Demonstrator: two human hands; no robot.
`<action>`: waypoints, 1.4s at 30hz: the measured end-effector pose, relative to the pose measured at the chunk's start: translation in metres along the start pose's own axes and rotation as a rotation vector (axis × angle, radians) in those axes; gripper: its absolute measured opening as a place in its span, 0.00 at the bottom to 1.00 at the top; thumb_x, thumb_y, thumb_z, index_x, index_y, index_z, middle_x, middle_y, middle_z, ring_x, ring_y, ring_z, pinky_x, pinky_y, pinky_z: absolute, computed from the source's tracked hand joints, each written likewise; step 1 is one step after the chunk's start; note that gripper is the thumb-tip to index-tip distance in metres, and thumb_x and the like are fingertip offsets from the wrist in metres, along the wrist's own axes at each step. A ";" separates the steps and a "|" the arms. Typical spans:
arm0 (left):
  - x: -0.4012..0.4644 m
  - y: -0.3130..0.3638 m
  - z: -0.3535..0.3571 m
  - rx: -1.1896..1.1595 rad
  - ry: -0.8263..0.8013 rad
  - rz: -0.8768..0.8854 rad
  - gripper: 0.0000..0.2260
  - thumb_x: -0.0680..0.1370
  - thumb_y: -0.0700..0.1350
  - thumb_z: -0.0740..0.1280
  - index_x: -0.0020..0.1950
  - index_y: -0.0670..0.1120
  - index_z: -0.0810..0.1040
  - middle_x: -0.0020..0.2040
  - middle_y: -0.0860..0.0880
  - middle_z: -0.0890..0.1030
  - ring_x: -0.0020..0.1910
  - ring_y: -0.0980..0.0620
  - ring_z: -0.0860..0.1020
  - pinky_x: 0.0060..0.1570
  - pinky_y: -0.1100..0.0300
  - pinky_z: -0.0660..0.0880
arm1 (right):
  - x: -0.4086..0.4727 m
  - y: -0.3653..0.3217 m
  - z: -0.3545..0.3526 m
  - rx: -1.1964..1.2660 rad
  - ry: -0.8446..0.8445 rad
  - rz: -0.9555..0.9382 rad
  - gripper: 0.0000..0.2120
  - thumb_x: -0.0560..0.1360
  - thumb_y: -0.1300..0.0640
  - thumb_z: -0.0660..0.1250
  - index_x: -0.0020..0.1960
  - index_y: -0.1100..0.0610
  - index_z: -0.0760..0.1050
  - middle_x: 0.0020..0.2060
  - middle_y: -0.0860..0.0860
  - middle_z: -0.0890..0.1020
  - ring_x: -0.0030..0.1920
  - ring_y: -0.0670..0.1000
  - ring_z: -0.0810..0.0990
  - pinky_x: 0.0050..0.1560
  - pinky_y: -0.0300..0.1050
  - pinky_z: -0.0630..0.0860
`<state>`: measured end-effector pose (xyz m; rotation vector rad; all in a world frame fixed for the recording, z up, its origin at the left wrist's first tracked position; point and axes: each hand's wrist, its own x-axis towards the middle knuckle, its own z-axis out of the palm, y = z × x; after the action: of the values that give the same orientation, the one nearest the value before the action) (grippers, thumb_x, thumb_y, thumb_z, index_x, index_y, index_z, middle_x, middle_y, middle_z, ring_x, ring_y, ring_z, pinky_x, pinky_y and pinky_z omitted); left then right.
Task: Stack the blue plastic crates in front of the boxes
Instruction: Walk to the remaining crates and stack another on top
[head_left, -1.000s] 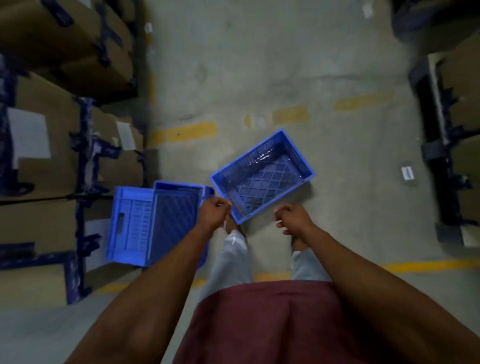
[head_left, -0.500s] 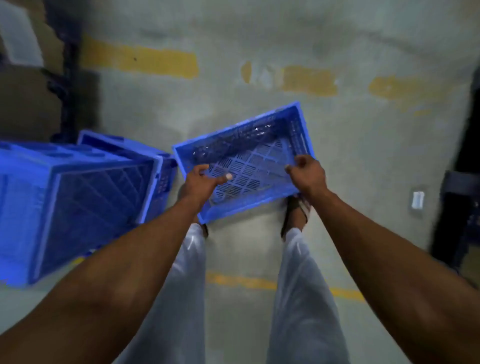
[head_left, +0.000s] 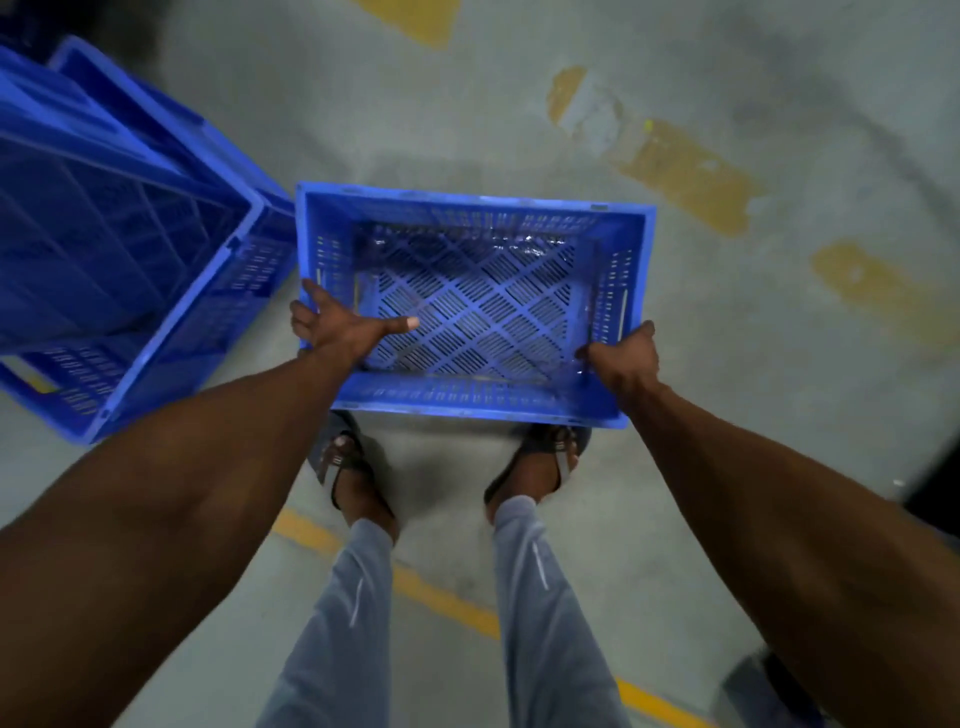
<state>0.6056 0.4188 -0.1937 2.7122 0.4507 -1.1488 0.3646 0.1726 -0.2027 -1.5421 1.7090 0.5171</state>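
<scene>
Hands now clamp both ends of the blue crate (head_left: 470, 306), left hand (head_left: 347, 328) thumb inside, right hand (head_left: 625, 357) curled over the rim, squared up since a second ago and ready to lift toward the stacked crates (head_left: 119, 244).

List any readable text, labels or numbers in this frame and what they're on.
None readable.
Blue crate held by left hand and right hand: no visible label or marking.
Stacked blue crates: no legible text.
Floor: worn yellow paint only, no characters.

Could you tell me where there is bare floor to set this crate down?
Bare concrete lies beyond the crate, up to the worn yellow marks, and to its right. The left is crowded by the other blue crates; the feet stand just behind.
</scene>
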 end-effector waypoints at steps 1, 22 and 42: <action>0.000 0.001 0.004 -0.008 0.001 -0.015 0.75 0.52 0.69 0.82 0.82 0.50 0.35 0.83 0.40 0.40 0.82 0.39 0.41 0.77 0.35 0.52 | 0.003 0.001 0.003 -0.004 -0.004 -0.010 0.45 0.53 0.45 0.76 0.65 0.59 0.65 0.60 0.59 0.78 0.60 0.64 0.79 0.60 0.62 0.78; -0.186 -0.007 -0.256 -0.239 0.159 -0.097 0.55 0.58 0.64 0.82 0.77 0.43 0.64 0.74 0.34 0.66 0.73 0.34 0.65 0.70 0.42 0.68 | -0.207 -0.130 -0.166 0.012 0.172 -0.067 0.41 0.63 0.45 0.78 0.68 0.60 0.65 0.65 0.64 0.71 0.66 0.68 0.71 0.66 0.61 0.70; -0.556 -0.372 -0.341 -0.926 0.395 -0.554 0.42 0.63 0.60 0.82 0.69 0.41 0.73 0.67 0.32 0.72 0.66 0.34 0.70 0.58 0.48 0.70 | -0.567 -0.144 -0.219 -0.505 -0.083 -1.091 0.37 0.69 0.37 0.73 0.61 0.65 0.67 0.56 0.66 0.79 0.56 0.66 0.80 0.52 0.55 0.77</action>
<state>0.3435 0.7414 0.4321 1.9777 1.4283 -0.2829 0.4336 0.3569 0.3905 -2.4521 0.4746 0.4078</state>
